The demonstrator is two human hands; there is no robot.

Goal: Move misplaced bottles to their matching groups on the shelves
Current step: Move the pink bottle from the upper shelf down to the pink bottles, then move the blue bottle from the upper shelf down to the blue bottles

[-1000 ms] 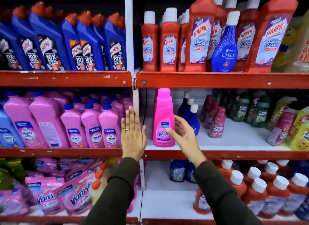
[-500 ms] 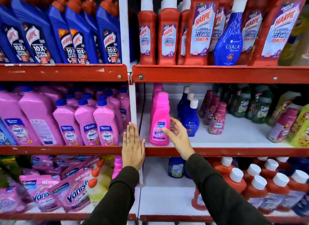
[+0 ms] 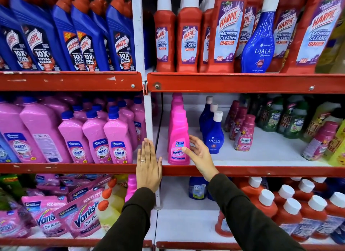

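Now right hand (image 3: 198, 154) hovering open, thumb touching label of upright bright pink plastic Vanish bottle (image 3: 178, 138) standing at front of middle shelf (image 3: 261, 171), just left of hand. Left hand (image 3: 148, 168) lying flat, open against shelf edge. Bottle's long axis vertical; right hand nearer.

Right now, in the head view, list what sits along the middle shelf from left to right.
Pink Shakti bottles → left hand flat at the white upright → pink Vanish bottles → right hand open at their side → small blue Ujala bottles → pink Comfort bottles → green bottles.
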